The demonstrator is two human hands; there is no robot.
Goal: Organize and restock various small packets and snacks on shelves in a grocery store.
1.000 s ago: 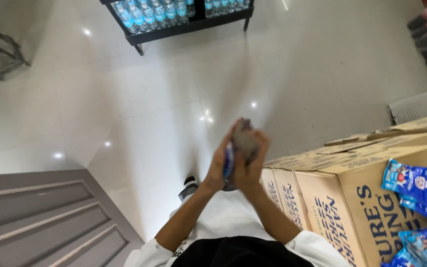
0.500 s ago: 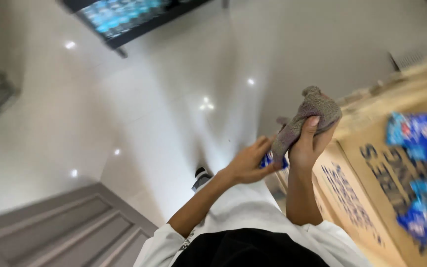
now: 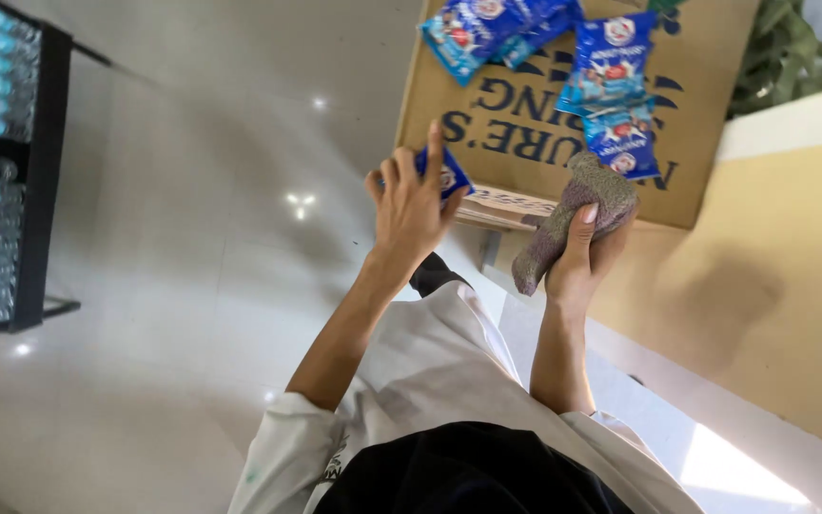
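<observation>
Blue packet [image 3: 447,174] in left hand [image 3: 409,211]

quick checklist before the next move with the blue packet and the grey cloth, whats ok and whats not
1. Left hand has the small blue packet held in its fingers: ok.
2. Right hand grips the grey cloth firmly: ok, fingers wrap it.
3. Packet and cloth are apart, not touching: ok.
4. Blue packets on the cardboard box lie settled: cannot tell, some overlap near the edge.
5. Space on the box top for another packet: ok, bare cardboard shows beside the pile.
6. Packet surface clean: cannot tell, mostly hidden by the hand.
</observation>
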